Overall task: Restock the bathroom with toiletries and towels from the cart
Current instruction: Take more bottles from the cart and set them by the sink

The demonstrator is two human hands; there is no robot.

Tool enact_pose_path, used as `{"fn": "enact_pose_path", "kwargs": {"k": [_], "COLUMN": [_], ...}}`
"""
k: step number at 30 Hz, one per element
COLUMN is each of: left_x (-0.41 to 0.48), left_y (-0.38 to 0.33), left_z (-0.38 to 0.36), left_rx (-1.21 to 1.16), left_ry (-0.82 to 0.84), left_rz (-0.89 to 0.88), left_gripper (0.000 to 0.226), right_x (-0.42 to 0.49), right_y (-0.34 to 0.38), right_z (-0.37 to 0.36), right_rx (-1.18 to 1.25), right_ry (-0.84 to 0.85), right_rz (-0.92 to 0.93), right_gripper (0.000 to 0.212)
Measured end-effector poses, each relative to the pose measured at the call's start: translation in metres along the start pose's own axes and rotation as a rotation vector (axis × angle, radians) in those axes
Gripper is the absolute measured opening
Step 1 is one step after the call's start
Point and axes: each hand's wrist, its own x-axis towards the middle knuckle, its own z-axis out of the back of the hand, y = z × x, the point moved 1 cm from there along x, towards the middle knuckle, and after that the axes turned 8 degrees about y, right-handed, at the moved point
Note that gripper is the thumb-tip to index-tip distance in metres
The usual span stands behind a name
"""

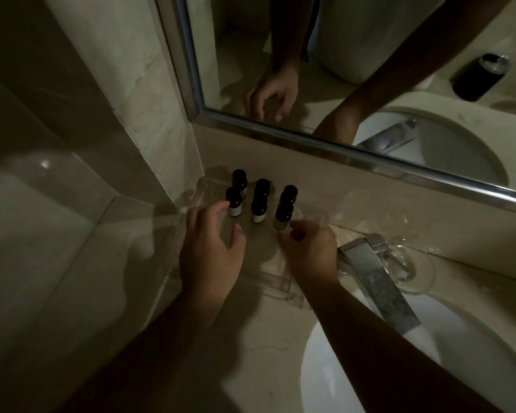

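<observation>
Head view: the left hand [212, 248] lies at centre frame, palm down, fingers loose and spread. Its forefinger tip touches the front-left bottle [234, 205], and it grips nothing. Just right of it, the right hand [309, 253] has its fingers curled at the foot of the front-right bottle [283, 214]. In the dim light I cannot tell whether they pinch it or only meet it.

Both bottles belong to six small dark bottles [259, 204] standing upright in three close pairs, some with pale labels. They stand on a clear tray [277, 289] set on the pale stone countertop [265, 353], in the corner where the wall [149, 120] meets the mirror [236, 40]. Right of the tray a chrome tap [379, 290] reaches over the white basin [465, 353] at lower right. A clear glass dish [420, 272] sits just behind the tap. The mirror, at upper right, reflects both hands and the basin.
</observation>
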Motion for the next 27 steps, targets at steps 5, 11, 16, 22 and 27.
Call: {"fn": "enact_pose_path", "kwargs": {"k": [5, 11, 16, 22, 27], "left_x": [-0.017, -0.044, -0.061, -0.078, -0.091], "left_y": [-0.009, -0.028, -0.050, -0.078, -0.104], "left_z": [0.013, 0.035, 0.059, 0.085, 0.089], "left_rx": [-0.007, -0.011, -0.023, -0.009, -0.016], "left_ry": [0.034, 0.055, 0.116, 0.157, 0.169], "left_rz": [0.005, 0.029, 0.008, -0.093, -0.207], "left_gripper": [0.046, 0.049, 0.048, 0.037, 0.030], "right_x": [-0.022, -0.055, -0.086, -0.125, -0.159], "right_y": [0.001, 0.006, 0.020, 0.036, 0.039], "right_z": [0.012, 0.036, 0.069, 0.105, 0.134], "right_rx": [-0.004, -0.018, 0.004, 0.017, 0.047], "right_ry": [-0.002, -0.018, -0.033, -0.145, -0.228], "right_rz": [-0.033, -0.029, 0.005, 0.075, 0.114], "right_gripper": [0.034, 0.026, 0.014, 0.015, 0.021]}}
